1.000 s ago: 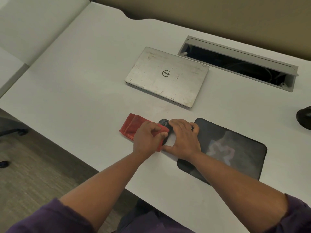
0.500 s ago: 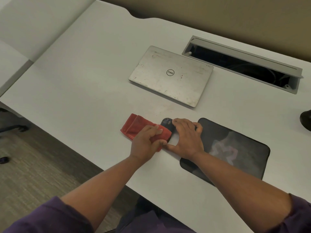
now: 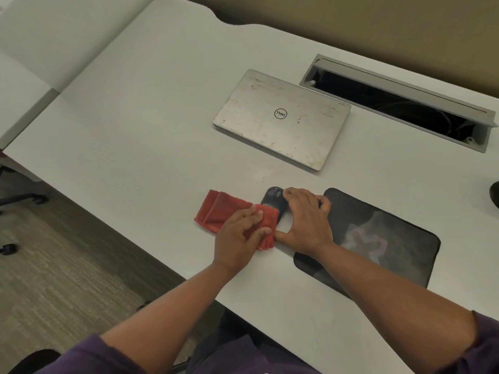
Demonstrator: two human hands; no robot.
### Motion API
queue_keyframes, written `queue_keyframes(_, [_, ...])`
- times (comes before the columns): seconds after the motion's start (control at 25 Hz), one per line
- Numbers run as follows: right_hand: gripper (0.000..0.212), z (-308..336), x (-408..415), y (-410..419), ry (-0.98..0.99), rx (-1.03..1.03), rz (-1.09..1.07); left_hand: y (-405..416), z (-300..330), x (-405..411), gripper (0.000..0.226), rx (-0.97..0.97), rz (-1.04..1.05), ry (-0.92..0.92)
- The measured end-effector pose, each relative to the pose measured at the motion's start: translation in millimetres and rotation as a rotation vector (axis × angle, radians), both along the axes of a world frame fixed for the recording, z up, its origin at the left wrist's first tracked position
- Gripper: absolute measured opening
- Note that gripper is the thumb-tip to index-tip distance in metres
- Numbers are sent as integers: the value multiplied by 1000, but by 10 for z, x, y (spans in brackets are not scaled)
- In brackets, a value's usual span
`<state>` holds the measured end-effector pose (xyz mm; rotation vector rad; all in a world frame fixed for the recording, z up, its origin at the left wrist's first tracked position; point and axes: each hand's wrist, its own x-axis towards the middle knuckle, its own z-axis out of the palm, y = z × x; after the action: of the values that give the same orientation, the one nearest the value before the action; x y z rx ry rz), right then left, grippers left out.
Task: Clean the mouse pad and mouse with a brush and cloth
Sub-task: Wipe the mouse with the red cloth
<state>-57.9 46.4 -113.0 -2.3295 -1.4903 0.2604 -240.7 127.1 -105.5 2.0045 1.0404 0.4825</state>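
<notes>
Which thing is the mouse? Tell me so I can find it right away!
Find the white desk and the closed silver laptop on it. Nearer the person, a red cloth lies left of a big black mouse pad. The mouse is the small dark rounded thing between them, under both hands.

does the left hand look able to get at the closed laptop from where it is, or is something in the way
Probably yes. The left hand holds the red cloth near the desk's front edge, and only bare white desk lies between it and the closed Dell laptop. It would need a forward stretch; the mouse sits off to the side.
</notes>
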Motion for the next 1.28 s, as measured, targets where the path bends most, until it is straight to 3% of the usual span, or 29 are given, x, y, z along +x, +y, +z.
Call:
queue_keyframes(0.12, [97,-6,-12,-15,-18,-10,11,188,73,93,35,-147,40,-31])
queue_keyframes(0.24, [97,-2,-7,-2,-29,-31,13,440,155,113,34,-212,-77,58])
queue_keyframes(0.4, [98,-1,-20,10,-28,-46,1,784,253,110,24,57,-448,199])
queue_keyframes(0.48, [98,-3,-17,18,-26,-51,-4,822,237,90,25,128,-488,175])
queue_keyframes(0.64, [97,-3,-12,18,-14,-49,-15,549,51,22,24,68,-136,90])
queue_keyframes(0.8, [96,7,-40,14,-28,-48,-2,481,102,121,14,-240,254,-22])
queue_keyframes(0.88, [96,20,-45,20,-28,-50,-8,515,167,79,11,-404,313,-127])
queue_keyframes(1.0, [97,18,-49,26,-19,-57,-13,459,268,-90,10,-514,177,-185])
queue_keyframes(1.08, [95,5,-51,20,-18,-53,-11,306,302,-113,14,-450,53,-146])
queue_keyframes(1.28, [92,-9,-47,-10,-16,-28,6,-152,176,-9,50,41,-110,115])
